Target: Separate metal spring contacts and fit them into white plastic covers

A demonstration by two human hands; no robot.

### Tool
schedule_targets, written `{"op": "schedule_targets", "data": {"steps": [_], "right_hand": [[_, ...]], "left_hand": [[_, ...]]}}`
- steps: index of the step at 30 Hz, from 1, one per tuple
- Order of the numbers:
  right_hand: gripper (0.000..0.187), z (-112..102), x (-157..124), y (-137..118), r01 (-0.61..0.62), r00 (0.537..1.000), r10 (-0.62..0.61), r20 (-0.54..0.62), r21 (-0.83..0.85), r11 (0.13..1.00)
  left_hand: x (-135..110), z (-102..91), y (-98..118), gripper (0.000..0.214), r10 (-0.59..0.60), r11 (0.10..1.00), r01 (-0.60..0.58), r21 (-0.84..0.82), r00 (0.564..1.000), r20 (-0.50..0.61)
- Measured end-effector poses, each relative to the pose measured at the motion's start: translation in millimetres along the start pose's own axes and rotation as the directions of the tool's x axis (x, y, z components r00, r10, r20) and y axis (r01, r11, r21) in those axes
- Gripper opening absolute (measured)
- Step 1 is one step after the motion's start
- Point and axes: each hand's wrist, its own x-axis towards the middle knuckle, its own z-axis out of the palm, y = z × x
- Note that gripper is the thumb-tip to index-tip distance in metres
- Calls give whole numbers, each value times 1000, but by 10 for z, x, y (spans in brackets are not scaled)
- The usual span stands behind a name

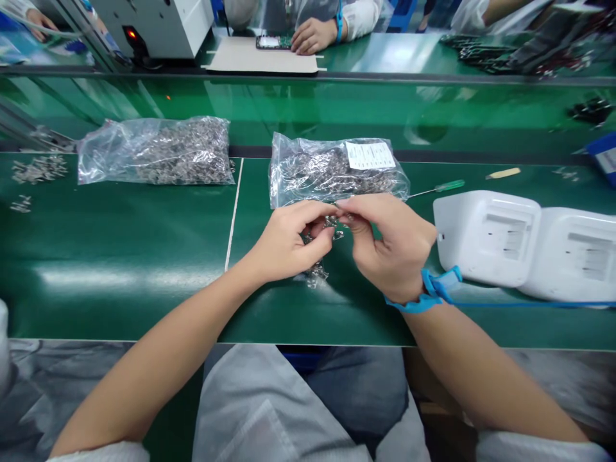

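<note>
My left hand [289, 240] and my right hand [389, 247] meet above the green bench, fingers pinched together on small metal parts [332, 224] between them. A little heap of the same metal parts [316, 274] lies on the mat just under my left hand. Right behind my hands sits a clear plastic bag [332, 170] full of metal parts, with a white label on it. A blue strap [428, 292] with a cord circles my right wrist.
A second clear bag of parts [156, 151] lies at the left, with loose parts [38, 170] beyond it. Two white plastic housings [486, 237] [572, 253] rest at the right, behind them a green-handled screwdriver [440, 187]. Across the bench another person's hand [312, 35] rests by a phone.
</note>
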Motion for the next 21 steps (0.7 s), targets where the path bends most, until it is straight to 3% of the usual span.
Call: {"op": "schedule_targets", "data": {"steps": [3, 6, 9, 11, 13, 21], "right_hand": [[26, -1, -19, 0, -53, 999, 53, 0, -45, 998], [21, -34, -8, -15, -146, 984, 150, 101, -41, 988], [11, -76, 26, -50, -303, 935, 282, 215, 71, 950], [3, -96, 56, -69, -447, 879, 389, 274, 196, 873], [8, -104, 85, -70, -561, 819, 464, 338, 307, 769], [32, -54, 41, 23, -744, 669, 561, 488, 434, 509]], "left_hand": [[-1, 8, -12, 10, 4, 1000, -5, 31, 1000, 15], [-10, 10, -29, 11, 19, 994, -17, 107, 1000, -18], [-23, 9, -48, 9, 59, 976, -46, 211, 997, -58], [-32, 13, -61, 9, 91, 955, -68, 288, 993, -69], [-41, 23, -73, 10, 130, 926, -93, 366, 988, -78], [-58, 54, -98, 12, 201, 863, -107, 494, 969, -141]]}}
